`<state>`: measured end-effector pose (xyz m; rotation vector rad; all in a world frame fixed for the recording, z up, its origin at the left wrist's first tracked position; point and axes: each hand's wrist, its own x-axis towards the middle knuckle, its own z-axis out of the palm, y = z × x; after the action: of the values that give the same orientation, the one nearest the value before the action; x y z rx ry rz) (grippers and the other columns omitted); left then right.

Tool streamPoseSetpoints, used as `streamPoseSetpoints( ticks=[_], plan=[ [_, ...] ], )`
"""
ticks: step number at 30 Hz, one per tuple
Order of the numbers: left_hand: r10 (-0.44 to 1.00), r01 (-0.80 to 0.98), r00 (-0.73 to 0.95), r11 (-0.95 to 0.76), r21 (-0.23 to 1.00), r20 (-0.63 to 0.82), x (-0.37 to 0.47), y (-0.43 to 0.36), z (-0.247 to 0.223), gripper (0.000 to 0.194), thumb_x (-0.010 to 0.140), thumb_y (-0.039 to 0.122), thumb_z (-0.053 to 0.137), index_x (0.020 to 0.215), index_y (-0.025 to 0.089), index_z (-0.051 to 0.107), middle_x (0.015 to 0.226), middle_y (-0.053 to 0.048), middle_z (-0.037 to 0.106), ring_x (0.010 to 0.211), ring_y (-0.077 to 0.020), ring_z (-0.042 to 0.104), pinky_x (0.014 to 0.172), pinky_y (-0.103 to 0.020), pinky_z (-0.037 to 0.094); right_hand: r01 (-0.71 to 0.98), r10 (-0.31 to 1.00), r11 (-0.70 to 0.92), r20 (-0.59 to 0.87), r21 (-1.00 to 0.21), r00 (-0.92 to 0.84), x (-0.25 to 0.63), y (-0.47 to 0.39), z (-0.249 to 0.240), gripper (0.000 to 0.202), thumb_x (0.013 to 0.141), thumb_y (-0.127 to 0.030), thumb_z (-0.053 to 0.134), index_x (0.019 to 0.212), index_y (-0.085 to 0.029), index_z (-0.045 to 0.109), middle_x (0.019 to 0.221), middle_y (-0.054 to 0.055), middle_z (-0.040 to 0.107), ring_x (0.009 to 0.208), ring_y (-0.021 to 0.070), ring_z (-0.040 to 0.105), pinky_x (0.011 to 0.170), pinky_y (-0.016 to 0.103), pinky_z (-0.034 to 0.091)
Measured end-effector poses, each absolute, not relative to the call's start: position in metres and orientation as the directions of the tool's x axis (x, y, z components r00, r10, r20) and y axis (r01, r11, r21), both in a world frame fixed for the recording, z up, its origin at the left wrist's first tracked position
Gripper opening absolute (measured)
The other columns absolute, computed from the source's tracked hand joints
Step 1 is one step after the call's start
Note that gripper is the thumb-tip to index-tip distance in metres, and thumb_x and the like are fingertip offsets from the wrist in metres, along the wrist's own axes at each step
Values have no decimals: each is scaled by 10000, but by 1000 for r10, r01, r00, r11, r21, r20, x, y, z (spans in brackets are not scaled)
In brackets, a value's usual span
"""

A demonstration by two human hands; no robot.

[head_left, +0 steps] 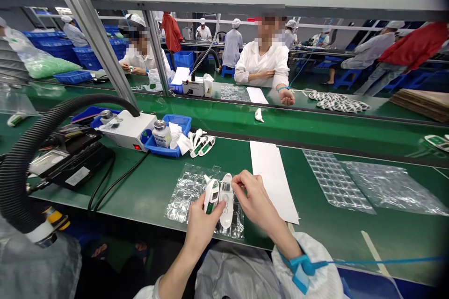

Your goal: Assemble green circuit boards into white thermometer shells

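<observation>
My left hand [204, 217] grips a white ear-thermometer half [211, 195] with a green circuit board and a small dark display. Its thumb presses on a long white casing half [226, 205], which stands beside the board half with its inside toward me. At the upper end of that casing, my right hand [250, 191] is closed in a pinch. What lies between those fingertips is too small to tell. Under both pieces is a clear plastic blister sheet [180, 198] on the green bench. A blue strap [302, 266] circles my right wrist.
Several thermometer parts [203, 144] lie by a blue tray [177, 152] with a bottle and tissues. White paper [271, 177] and clear tray sheets [336, 180] are to the right. A black hose [38, 126] arches at left. A co-worker [264, 63] sits across the green conveyor [224, 117].
</observation>
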<state>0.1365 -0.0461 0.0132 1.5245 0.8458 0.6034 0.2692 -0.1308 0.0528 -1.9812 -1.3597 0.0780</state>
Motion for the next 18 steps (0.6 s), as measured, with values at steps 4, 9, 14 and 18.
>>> streamPoseSetpoints(
  ticks=[4,9,14,18],
  plan=[
    [790,158,598,50,986,-136,132,-49,17,196,726,328,686,819,155,680,694,-6,680,628,-159,556,591,-233,444,805,850,-176,326,-567,415,267,-129,48,168,960,-185,413,822,-211,506,815,19,583,743,182,527,717,338,343],
    [769,186,614,78,979,-178,129,-50,22,207,722,339,685,811,152,676,679,-8,671,620,-161,552,585,-237,441,811,851,-177,327,-557,410,266,-130,45,159,955,-177,414,827,-209,503,816,22,581,748,185,534,717,339,337],
    [781,174,602,71,982,-164,128,-51,16,210,721,344,684,801,150,674,674,-9,666,616,-156,536,585,-237,433,803,858,-170,315,-571,405,265,-130,46,162,949,-181,430,813,-209,514,816,24,585,755,190,540,724,345,341],
    [786,175,590,100,980,-185,124,-52,12,216,718,348,692,788,144,674,666,-8,654,610,-153,524,580,-236,421,733,827,-168,311,-659,469,261,-134,43,148,940,-236,463,800,-218,510,792,21,577,712,187,526,696,337,376]
  ],
)
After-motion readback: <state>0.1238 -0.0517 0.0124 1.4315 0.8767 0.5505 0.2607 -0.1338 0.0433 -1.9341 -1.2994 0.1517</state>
